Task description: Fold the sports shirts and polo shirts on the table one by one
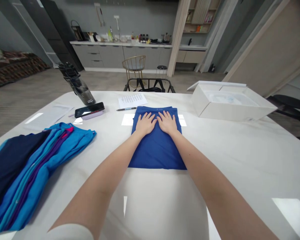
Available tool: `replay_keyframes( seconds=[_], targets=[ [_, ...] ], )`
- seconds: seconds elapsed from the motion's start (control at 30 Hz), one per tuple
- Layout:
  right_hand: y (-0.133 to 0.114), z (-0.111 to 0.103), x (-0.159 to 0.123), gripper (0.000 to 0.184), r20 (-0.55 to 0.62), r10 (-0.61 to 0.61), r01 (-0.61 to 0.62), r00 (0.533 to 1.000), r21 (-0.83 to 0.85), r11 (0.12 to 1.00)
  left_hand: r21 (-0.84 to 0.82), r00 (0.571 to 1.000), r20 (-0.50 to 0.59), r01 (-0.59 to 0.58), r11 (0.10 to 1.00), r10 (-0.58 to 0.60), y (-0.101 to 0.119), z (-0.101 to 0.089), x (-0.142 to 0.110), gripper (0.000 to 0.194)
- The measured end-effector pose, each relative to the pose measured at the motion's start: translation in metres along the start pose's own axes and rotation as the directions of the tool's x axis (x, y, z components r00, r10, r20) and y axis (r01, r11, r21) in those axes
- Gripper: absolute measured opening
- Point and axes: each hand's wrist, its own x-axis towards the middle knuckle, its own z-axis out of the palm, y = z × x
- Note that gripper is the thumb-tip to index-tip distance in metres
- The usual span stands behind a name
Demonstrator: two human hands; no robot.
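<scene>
A dark blue folded garment lies flat on the white table straight in front of me. Both palms rest on its far half, side by side. My left hand has its fingers spread and pointing away from me. Close beside it, my right hand is spread flat in the same way. Neither hand grips anything. To the left lies a pile of clothes in bright blue, navy, teal and purple.
Behind the garment are a pen and a printed sheet. A phone and a dark bottle stand at the back left. An open white box occupies the back right. Beyond the table is a chair.
</scene>
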Motion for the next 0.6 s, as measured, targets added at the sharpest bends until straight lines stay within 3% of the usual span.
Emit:
replay_keyframes(
  seconds=[0.13,0.27,0.4,0.5,0.6],
  targets=[
    [0.008,-0.003,0.0,0.067,0.01,0.062,-0.062,0.998,-0.035,0.997,0.129,0.998,0.023,0.057,0.99,-0.061,0.0,-0.006,-0.002,0.059],
    [0.018,-0.007,-0.008,0.074,0.025,0.158,-0.155,0.987,-0.084,0.984,0.456,0.982,0.028,0.152,0.877,-0.185,0.009,-0.009,-0.005,0.072],
    [0.022,-0.013,-0.017,0.077,0.032,0.214,-0.209,0.976,-0.109,0.972,0.544,0.969,-0.001,0.209,0.813,-0.249,0.018,-0.007,-0.006,0.073],
    [0.009,-0.016,-0.019,0.067,-0.039,0.152,-0.156,0.988,-0.152,0.976,0.568,0.993,-0.032,0.108,0.816,-0.109,0.021,-0.006,-0.002,0.065],
    [-0.008,-0.011,-0.015,0.06,-0.043,-0.071,0.064,0.997,-0.143,0.988,0.57,0.997,0.068,-0.064,0.819,0.03,0.015,-0.007,0.007,0.06]
  ],
)
